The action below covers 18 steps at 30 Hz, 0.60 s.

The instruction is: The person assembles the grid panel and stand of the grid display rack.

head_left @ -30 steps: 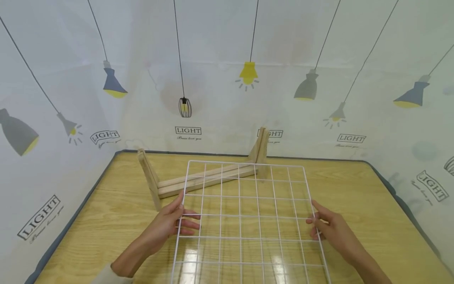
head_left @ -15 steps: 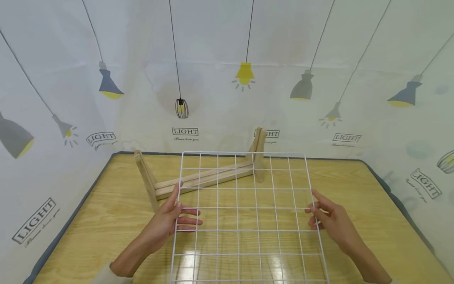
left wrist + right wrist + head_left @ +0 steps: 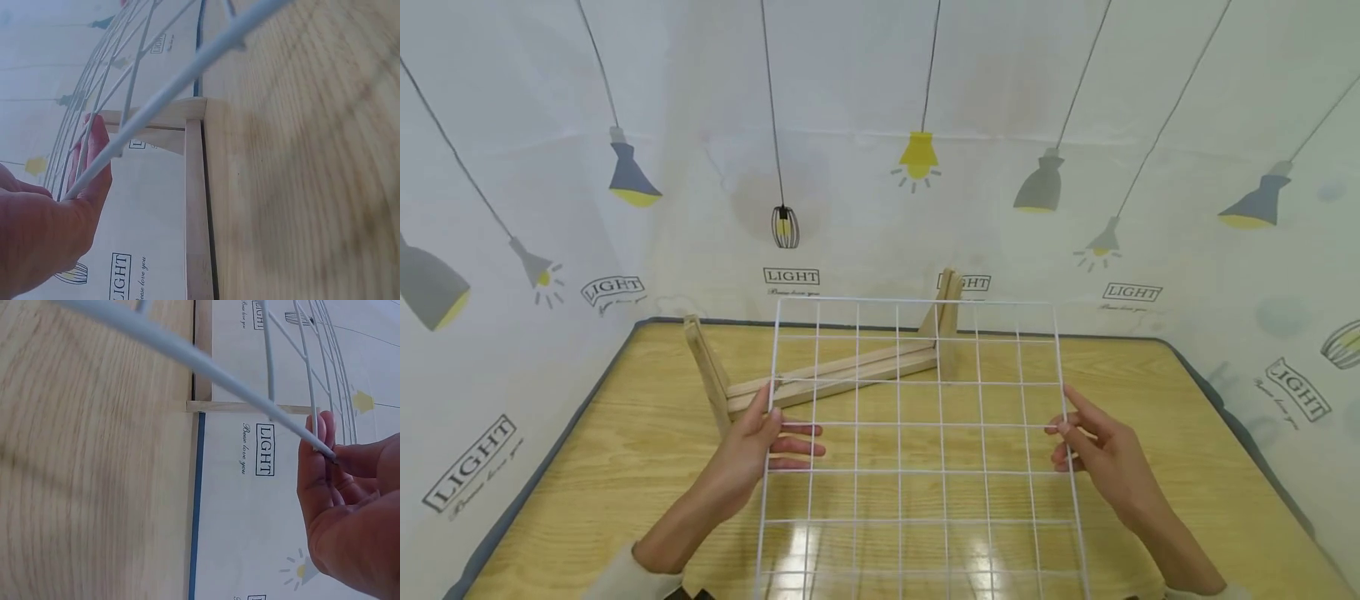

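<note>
A white wire grid panel (image 3: 899,425) is held up over the table between my two hands. My left hand (image 3: 741,454) grips its left edge wire, thumb on the near side and several fingers reaching behind the mesh. On the opposite edge, my right hand (image 3: 1108,458) pinches the wire between thumb and fingers. The right wrist view shows that pinch at the edge wire, with the right hand (image 3: 350,500) below it. Behind the panel lies a pale wooden frame (image 3: 838,375) with an upright at each end, partly seen through the mesh.
The wood-grain table (image 3: 602,467) has a dark blue edge along its back and sides. A white sheet (image 3: 865,167) printed with hanging lamps and "LIGHT" labels rises behind it and at both sides. Shadows of the grid fall on the tabletop.
The grid panel has risen and tilted more upright, its far edge now overlapping the back edge of the table. Both hands have moved up with it; the wooden frame has stayed put.
</note>
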Motion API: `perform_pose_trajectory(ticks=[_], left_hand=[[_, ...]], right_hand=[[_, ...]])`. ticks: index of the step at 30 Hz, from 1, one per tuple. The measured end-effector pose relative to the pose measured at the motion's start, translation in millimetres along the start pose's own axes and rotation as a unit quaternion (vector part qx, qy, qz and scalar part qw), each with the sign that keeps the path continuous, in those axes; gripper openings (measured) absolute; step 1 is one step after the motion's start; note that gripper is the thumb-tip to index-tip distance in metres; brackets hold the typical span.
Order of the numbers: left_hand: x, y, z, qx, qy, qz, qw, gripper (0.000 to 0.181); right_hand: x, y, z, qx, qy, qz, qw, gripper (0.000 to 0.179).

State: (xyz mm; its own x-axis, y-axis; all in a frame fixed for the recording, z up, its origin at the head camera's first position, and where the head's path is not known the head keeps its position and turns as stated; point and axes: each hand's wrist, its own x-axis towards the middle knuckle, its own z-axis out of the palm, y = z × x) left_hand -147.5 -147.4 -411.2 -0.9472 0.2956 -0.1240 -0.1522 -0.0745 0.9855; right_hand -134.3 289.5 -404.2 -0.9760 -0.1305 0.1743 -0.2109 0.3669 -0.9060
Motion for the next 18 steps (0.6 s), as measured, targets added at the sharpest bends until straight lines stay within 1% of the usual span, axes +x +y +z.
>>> perform_pose_trajectory(ticks=[4,7,11,18], left_hand=[[3.5,3.8,-0.1,0.012,-0.003,0.008,0.9999,0.043],[4.2,5.8,0.8,0.011,-0.002,0.015,0.9998,0.038],[5.1,7.6,2.7,-0.002,0.008,0.023,0.9997,0.037],[7.9,12.9,7.5,-0.011,0.032,0.044,0.9985,0.032]], right_hand=[[2.9,-1.6,0.0,0.005,0.015,-0.022,0.9996,0.057],[3.8,-3.7,-0.3,0.012,0.024,-0.038,0.9989,0.058],[4.0,-6.6,-1.4,0.021,0.029,-0.047,0.9983,0.059],[7.9,-9.7,-2.5,0.007,0.039,-0.056,0.9976,0.058]])
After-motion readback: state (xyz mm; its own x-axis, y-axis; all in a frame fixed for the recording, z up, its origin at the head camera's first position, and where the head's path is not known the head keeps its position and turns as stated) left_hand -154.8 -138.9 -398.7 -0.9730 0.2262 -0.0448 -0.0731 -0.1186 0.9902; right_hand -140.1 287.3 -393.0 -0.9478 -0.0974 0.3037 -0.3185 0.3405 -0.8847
